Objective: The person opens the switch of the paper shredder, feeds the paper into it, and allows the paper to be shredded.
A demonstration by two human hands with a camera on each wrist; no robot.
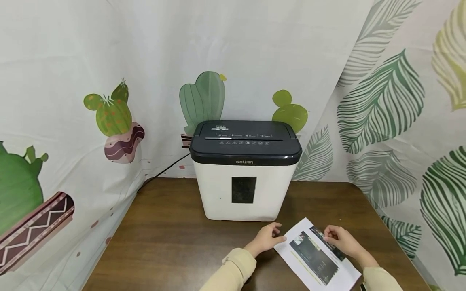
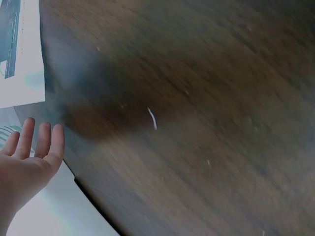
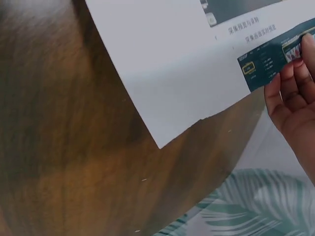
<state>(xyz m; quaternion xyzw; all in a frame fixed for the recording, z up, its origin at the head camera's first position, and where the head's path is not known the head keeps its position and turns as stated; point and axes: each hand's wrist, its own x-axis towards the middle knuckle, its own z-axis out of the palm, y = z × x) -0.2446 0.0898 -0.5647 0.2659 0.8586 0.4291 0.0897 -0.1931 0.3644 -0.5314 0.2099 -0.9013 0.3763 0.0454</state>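
Observation:
A printed sheet of paper [image 1: 296,258] with dark screenshot pictures lies slantwise between the two hands at the front right of the table. My right hand [image 1: 341,239] pinches its right-hand edge between thumb and fingers. In the right wrist view, that edge of the paper [image 3: 162,98] looks uneven, as if torn, and the right hand [image 3: 295,93] grips it at a dark printed strip. At the sheet's left edge is my left hand [image 1: 266,239], its thumb by the paper. The left wrist view has the left hand [image 2: 34,162] with fingers spread loosely, holding nothing.
Behind the hands stands a white paper shredder [image 1: 218,190] with a black top and a narrow slot. Its black cord [image 1: 164,171] runs left off the brown wooden table [image 1: 164,242]. A small white scrap [image 2: 152,118] lies on the wood. Printed curtains hang behind.

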